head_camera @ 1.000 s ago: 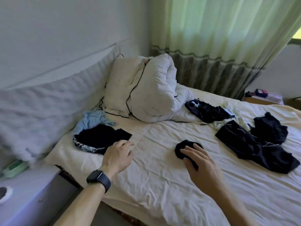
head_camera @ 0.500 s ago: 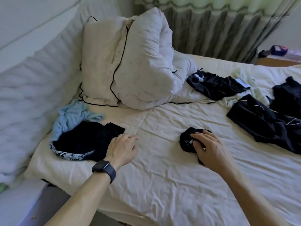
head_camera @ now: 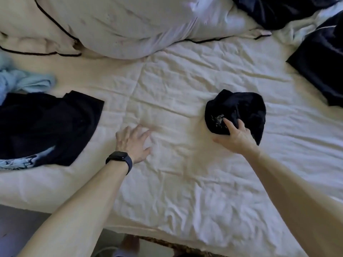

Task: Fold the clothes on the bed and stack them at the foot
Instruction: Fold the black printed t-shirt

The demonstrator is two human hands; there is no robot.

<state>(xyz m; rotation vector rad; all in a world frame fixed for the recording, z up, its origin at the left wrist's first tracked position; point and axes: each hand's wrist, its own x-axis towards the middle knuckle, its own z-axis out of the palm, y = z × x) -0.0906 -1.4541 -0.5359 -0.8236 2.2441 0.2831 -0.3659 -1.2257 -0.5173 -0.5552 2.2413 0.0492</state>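
Small black garment (head_camera: pixel 239 106): lay bunched in a rounded heap on the bed sheet (head_camera: pixel 185 182), in front of the rolled duvet (head_camera: pixel 130 25) and toward its right end, well apart from it. A small pale print showed on the heap's near-left side.
Right hand (head_camera: pixel 236 137): reached onto the near edge of the small black garment. Two fingers (head_camera: pixel 227 123) lay straight on the fabric beside the print and the thumb stuck out to the left over the sheet. No pinch was visible; the other fingers were hidden.
Left hand (head_camera: pixel 134 143): rested palm down on bare sheet in front of the duvet's middle, fingers spread and relaxed, holding nothing.
Watch (head_camera: pixel 119 158): dark band on the left wrist.
Folded black garment (head_camera: pixel 50 125): lay flat in front of the duvet's left end, one square corner pointing toward the left hand but apart from it.
Patterned blue-and-white cloth (head_camera: pixel 20 162): stuck out from under the folded black garment's near edge.
Light blue cloth (head_camera: pixel 22 80): crumpled, between the folded black garment and the duvet's left end.
Pillow (head_camera: pixel 22 30): cream with black piping, against the duvet's left side.
Dark garments (head_camera: pixel 323 58): loose and rumpled, right of the duvet, cut off by the frame.
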